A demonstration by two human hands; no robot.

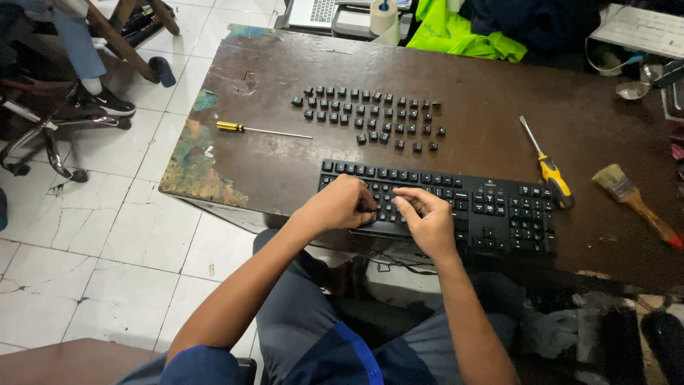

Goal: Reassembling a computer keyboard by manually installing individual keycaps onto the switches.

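Note:
A black keyboard (491, 207) lies along the near edge of a worn brown table (285, 164). My left hand (345, 204) rests curled on its left part, fingers closed over the keys near the front edge. My right hand (425, 217) sits just to the right, fingertips pinched together on the keys; whether it holds a keycap I cannot tell. Several loose black keycaps (370, 117) are laid out in rows on the table beyond the keyboard.
A thin yellow-handled screwdriver (260, 130) lies left of the keycaps. A larger yellow-and-black screwdriver (547, 165) and a paintbrush (634, 199) lie on the right. A green cloth (463, 32), a tape roll (385, 16) and a laptop (317, 11) sit at the far edge. Another person's leg (89, 64) and a chair are at the left.

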